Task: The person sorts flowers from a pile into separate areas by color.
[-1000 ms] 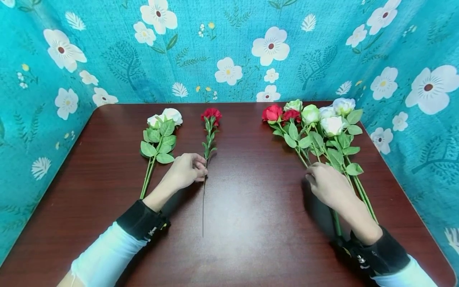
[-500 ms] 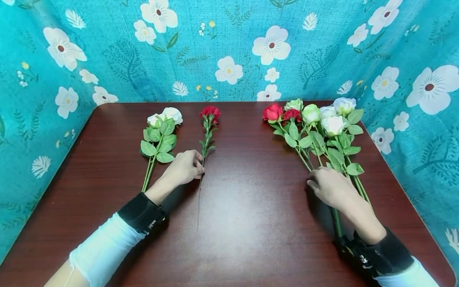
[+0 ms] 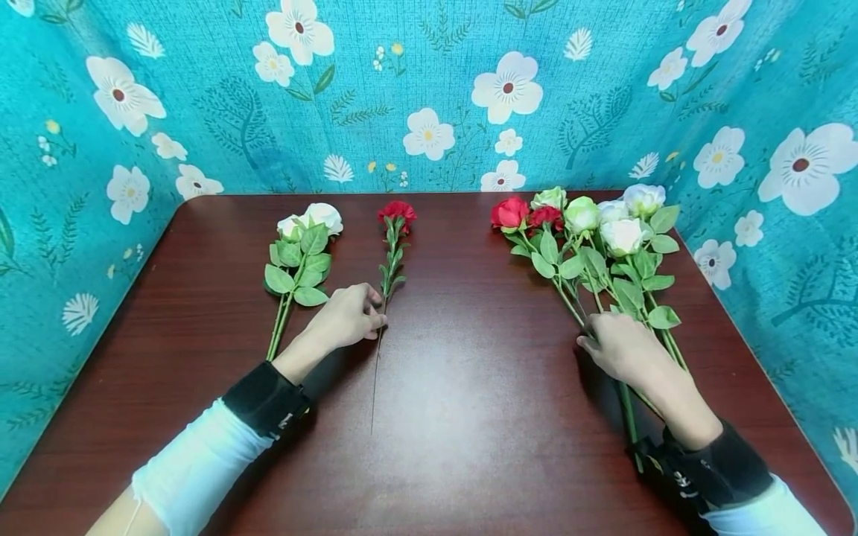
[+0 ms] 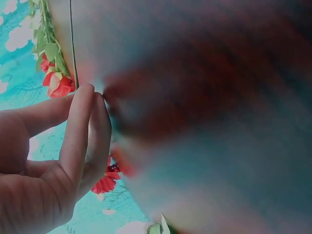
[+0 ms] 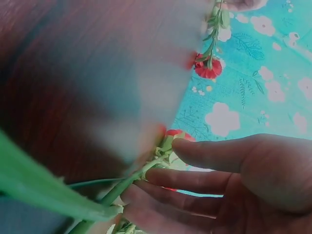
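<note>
Pinching the red carnation [image 3: 396,214] stem left-centre with left hand [image 3: 345,318], right hand [image 3: 620,346] lying relaxed, fingers loosely straight, on the rose pile [image 3: 590,238] at right, white roses [image 3: 310,222] lying further left.

Right hand [image 5: 234,180] with fingers [image 5: 195,178] extended, touching green stems [image 5: 122,187]. A red carnation [image 5: 208,68] lies beyond, before the floral backdrop [image 5: 263,73].

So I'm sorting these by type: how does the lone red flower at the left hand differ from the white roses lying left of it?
The lone red flower has a thin dark stem with small narrow leaves; the white roses have thicker green stems and broad leaves. The left hand touches the red flower's stem; the roses lie untouched. Both lie flat on the table, blooms away from the person.
</note>
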A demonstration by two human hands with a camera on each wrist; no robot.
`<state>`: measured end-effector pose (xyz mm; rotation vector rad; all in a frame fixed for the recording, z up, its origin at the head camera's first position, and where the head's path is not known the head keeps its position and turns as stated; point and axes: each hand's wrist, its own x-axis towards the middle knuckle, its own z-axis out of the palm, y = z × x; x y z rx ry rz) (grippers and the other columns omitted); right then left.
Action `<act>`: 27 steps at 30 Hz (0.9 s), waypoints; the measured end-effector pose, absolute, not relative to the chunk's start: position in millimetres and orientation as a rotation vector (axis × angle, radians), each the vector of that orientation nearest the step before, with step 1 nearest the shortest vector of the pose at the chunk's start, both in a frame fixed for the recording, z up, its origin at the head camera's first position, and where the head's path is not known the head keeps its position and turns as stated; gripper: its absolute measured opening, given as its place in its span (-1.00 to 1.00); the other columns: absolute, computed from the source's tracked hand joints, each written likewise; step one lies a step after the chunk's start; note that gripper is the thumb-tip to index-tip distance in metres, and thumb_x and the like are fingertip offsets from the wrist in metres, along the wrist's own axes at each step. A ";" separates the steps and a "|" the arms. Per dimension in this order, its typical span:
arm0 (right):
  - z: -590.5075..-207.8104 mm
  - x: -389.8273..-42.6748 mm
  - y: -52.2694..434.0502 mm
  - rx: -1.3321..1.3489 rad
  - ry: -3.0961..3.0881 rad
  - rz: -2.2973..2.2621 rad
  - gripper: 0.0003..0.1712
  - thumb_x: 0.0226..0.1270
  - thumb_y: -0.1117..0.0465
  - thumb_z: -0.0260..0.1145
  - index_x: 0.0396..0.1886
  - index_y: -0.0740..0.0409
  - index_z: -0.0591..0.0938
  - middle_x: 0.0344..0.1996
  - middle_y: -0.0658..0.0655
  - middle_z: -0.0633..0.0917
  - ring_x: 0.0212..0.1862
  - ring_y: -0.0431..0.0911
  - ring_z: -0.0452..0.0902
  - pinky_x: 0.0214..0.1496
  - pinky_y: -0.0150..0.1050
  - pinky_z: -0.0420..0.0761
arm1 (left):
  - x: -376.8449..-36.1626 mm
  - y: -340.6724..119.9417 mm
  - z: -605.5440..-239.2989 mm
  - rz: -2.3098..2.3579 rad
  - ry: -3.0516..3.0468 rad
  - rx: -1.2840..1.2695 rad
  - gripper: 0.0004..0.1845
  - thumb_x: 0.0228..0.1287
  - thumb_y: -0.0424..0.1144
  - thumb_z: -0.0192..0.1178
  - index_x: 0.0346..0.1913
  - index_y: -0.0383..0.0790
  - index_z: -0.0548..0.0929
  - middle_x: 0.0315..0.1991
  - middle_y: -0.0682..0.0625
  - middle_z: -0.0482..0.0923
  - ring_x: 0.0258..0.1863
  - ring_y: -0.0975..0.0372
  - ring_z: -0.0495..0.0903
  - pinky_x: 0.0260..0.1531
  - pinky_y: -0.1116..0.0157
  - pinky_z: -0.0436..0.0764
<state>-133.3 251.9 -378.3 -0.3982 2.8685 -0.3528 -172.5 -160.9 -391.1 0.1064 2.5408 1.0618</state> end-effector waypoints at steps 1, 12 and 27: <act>-378.1 -133.5 252.4 -0.392 2.866 -0.359 -0.79 0.43 0.25 0.35 -0.36 0.30 0.60 -0.51 0.16 0.57 -0.41 0.11 0.56 -0.38 0.05 0.51 | -171.9 -160.8 -391.3 1.067 2.536 0.102 -0.68 0.44 -0.38 0.25 0.14 -0.47 0.49 -0.23 -0.19 0.63 -0.40 0.13 0.78 -0.32 0.23 0.73; -381.9 -139.3 254.7 -0.374 2.861 -0.365 -0.72 0.36 0.28 0.41 -0.51 0.18 0.51 -0.60 0.08 0.51 -0.52 -0.03 0.44 -0.47 -0.08 0.43 | -169.8 -162.9 -392.2 1.045 2.550 0.134 -0.64 0.47 -0.24 0.25 0.12 -0.46 0.50 -0.25 -0.16 0.63 -0.40 0.14 0.78 -0.32 0.22 0.72; -380.6 -145.5 256.7 -0.344 2.815 -0.245 -0.68 0.28 0.30 0.46 -0.54 0.21 0.48 -0.58 0.15 0.51 -0.46 0.08 0.54 -0.39 0.04 0.54 | -165.9 -163.6 -391.4 0.978 2.616 0.164 -0.61 0.44 -0.17 0.27 0.10 -0.43 0.54 -0.33 -0.07 0.67 -0.43 0.21 0.76 -0.39 0.24 0.66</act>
